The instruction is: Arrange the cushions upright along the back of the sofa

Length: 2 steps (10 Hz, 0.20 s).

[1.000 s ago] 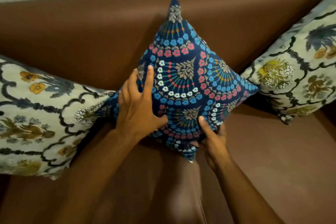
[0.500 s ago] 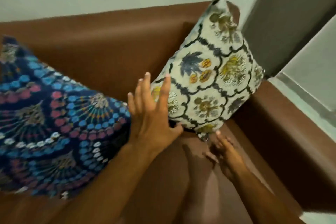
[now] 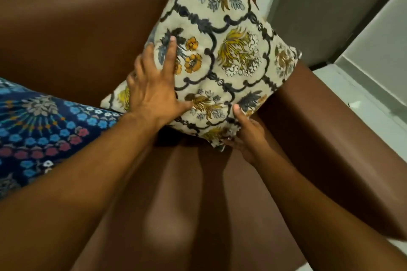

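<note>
A cream cushion [image 3: 231,55] with yellow flowers and a dark trellis print stands on one corner against the brown sofa back [image 3: 77,35], in the sofa's right corner. My left hand [image 3: 154,90] lies flat on its left side, fingers wrapped over the left edge. My right hand [image 3: 246,132] pinches the cushion's bottom corner, thumb on the front. A dark blue cushion [image 3: 44,130] with blue, red and white flowers leans against the back at the left, partly hidden behind my left forearm.
The sofa's brown armrest [image 3: 330,130] runs along the right, close to the cream cushion. The brown seat [image 3: 187,215] lies below my arms. Beyond the armrest are a pale floor [image 3: 356,99] and a grey wall panel [image 3: 326,6].
Both hands left the blue cushion and moved right to the cream cushion. My left hand now presses on it and my right hand grips its bottom corner. The view has moved closer.
</note>
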{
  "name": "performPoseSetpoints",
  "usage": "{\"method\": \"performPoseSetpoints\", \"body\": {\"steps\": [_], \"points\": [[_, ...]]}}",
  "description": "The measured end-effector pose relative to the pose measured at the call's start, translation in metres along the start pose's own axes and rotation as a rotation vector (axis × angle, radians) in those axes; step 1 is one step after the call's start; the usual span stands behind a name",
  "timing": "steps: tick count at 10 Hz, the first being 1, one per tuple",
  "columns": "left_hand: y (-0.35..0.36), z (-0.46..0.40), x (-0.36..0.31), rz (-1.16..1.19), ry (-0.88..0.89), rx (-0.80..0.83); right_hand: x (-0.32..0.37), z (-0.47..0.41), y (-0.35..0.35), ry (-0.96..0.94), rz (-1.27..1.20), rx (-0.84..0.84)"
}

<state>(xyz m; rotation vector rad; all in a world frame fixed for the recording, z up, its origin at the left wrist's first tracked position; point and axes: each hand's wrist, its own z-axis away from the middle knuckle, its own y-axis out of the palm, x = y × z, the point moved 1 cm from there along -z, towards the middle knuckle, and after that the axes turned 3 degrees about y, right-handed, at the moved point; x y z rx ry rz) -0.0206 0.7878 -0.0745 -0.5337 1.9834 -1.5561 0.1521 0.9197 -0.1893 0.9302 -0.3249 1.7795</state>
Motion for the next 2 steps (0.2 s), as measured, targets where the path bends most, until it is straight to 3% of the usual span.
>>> {"method": "performPoseSetpoints", "body": {"steps": [2], "points": [[-0.025, 0.071, 0.023, 0.014, -0.037, -0.091, 0.023, 0.117, -0.05, -0.215, 0.159, 0.047]]}}
